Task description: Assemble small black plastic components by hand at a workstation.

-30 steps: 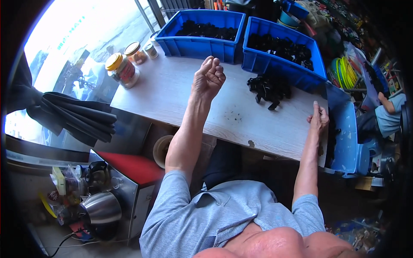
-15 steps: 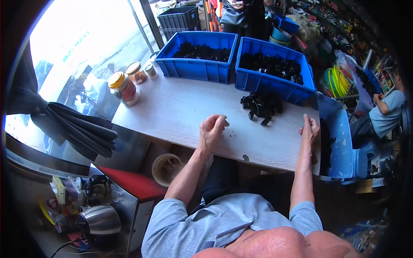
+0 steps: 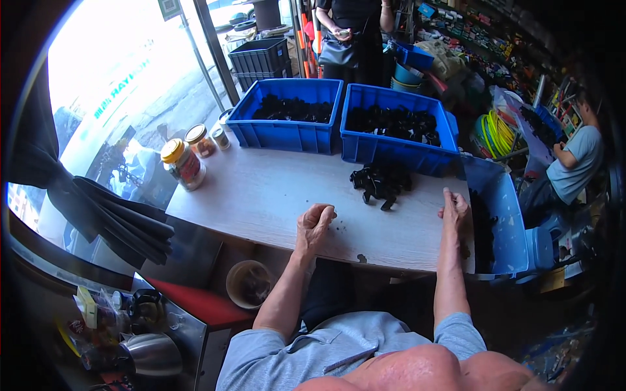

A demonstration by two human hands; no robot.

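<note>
My left hand (image 3: 315,226) is closed at the table's front edge, thumb against curled fingers; what it holds, if anything, is hidden. Small dark crumbs (image 3: 339,227) lie just right of it on the pale wood-grain table (image 3: 248,202). Near the table's right side, my right hand (image 3: 454,207) rests with one finger stretched forward and the others loosely bent, and nothing shows in it. Beyond and between the hands sits a pile of black, irregular plastic-looking parts (image 3: 381,182). Two blue crates behind it, the left crate (image 3: 283,138) and the right crate (image 3: 398,151), hold many similar black pieces.
Lidded jars, one a yellow-capped jar (image 3: 182,166), stand at the far left. A light-blue tub (image 3: 512,225) adjoins the table's right end. A bucket (image 3: 250,285) sits below, near a kettle (image 3: 153,355). One person (image 3: 355,26) stands beyond the crates; another person (image 3: 577,159) is at right.
The view has tilted up, so the table sits lower and more of the standing person shows. My left hand has moved slightly nearer the crumbs and its fingers look more tightly curled.
</note>
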